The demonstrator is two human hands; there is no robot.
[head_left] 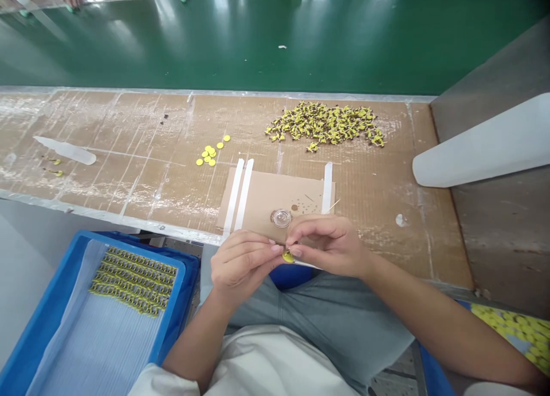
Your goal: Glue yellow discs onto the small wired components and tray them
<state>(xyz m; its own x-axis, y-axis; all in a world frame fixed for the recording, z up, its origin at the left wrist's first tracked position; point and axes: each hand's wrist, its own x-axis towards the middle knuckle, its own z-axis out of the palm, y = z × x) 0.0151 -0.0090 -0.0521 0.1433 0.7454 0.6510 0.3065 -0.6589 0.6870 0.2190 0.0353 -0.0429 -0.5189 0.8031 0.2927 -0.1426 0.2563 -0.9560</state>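
Observation:
Between the fingertips of my two hands is a small yellow disc (287,257) with a tiny dark part at its top. My left hand (244,264) pinches it from the left. My right hand (329,244) has thumb and forefinger pressed together at the disc's upper edge; the tiny piece there is mostly hidden by the fingers. Just beyond my hands, a small clear round dish (282,218) rests on a cardboard sheet (275,189) with white tape strips. A thin stick (334,206) pokes out above my right hand.
Several yellow discs (209,152) lie left of the sheet; a pile of small yellow and dark pieces (326,122) sits behind it. A blue tray (174,304) with rows of pieces is at lower left. A white roll (481,144) stands right. Yellow discs (515,327) fill the lower right.

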